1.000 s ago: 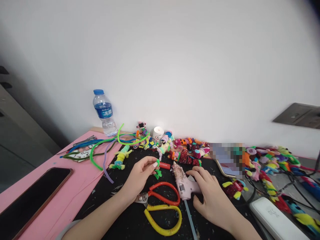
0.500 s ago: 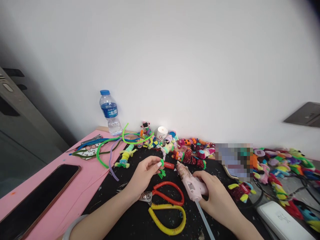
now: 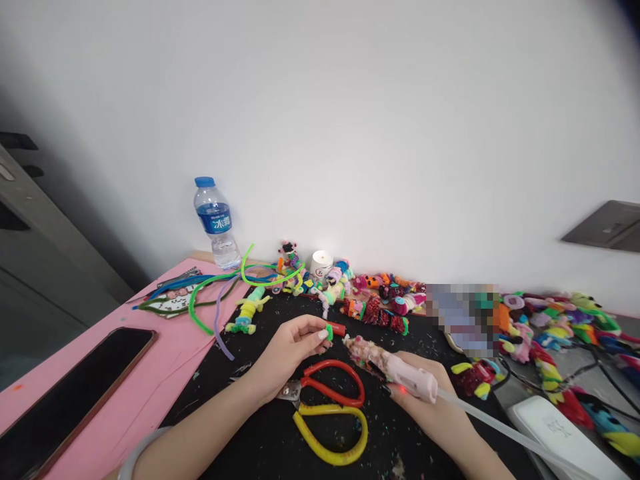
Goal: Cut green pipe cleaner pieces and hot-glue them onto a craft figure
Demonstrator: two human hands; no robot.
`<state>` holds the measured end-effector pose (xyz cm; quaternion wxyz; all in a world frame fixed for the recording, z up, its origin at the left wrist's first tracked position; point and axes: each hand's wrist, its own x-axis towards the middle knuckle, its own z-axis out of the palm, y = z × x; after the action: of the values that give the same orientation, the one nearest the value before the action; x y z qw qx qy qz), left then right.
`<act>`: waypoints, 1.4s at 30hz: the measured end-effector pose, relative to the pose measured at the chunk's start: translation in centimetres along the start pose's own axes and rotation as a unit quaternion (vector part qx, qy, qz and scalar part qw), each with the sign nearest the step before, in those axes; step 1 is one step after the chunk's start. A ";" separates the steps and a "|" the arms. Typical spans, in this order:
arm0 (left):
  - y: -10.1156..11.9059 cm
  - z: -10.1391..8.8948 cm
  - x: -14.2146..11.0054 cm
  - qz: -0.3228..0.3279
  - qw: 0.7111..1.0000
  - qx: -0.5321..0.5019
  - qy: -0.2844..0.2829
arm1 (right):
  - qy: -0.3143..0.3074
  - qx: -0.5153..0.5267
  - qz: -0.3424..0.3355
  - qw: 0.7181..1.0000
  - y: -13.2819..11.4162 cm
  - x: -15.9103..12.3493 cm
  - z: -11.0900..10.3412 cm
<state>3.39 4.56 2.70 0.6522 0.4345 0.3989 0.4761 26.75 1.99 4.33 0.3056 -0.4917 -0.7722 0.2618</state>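
My left hand (image 3: 295,343) pinches a small green fuzzy piece (image 3: 329,331), which looks like bent pipe cleaner, between thumb and fingertips. Wrapped round a pale pink hot glue gun (image 3: 407,375) is my right hand (image 3: 427,393). The gun's crusted nozzle points left toward the green piece, a small gap apart, and a red light glows on its body. A clear glue stick (image 3: 493,420) runs out of its back. Below my left hand lie scissors (image 3: 333,437) with one red and one yellow handle. A red tube-like item (image 3: 338,329) lies just behind the green piece.
Several pipe-cleaner figures (image 3: 377,313) line the wall. Loose pipe cleaners (image 3: 200,300) and a water bottle (image 3: 216,223) stand at the back left, above a dark phone (image 3: 80,400). On the right are a white power bank (image 3: 555,433), cables and more figures (image 3: 550,327).
My right hand has gripped the glue gun, lifted it and turned it so its nozzle points left. My left hand has turned the green piece, so less of it shows.
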 end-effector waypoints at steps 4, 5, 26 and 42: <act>0.2 0.3 -0.2 -0.010 0.999 -0.009 -0.030 | 0.000 0.014 0.004 1.000 0.2 -0.2 0.3; 0.2 0.4 -0.3 -0.012 0.999 -0.010 -0.035 | -0.003 0.019 0.003 1.000 0.2 -0.2 0.4; 0.3 0.6 -0.4 -0.031 0.998 0.028 -0.055 | 0.068 -0.069 -0.047 0.994 0.7 -0.6 0.7; -0.1 0.4 -0.3 -0.040 0.998 0.011 -0.041 | 0.077 -0.076 -0.054 0.993 1.3 -1.0 1.0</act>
<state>3.73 4.18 2.77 0.6816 0.4449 0.3938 0.4271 27.10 1.49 2.54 0.3397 -0.4896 -0.7895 0.1466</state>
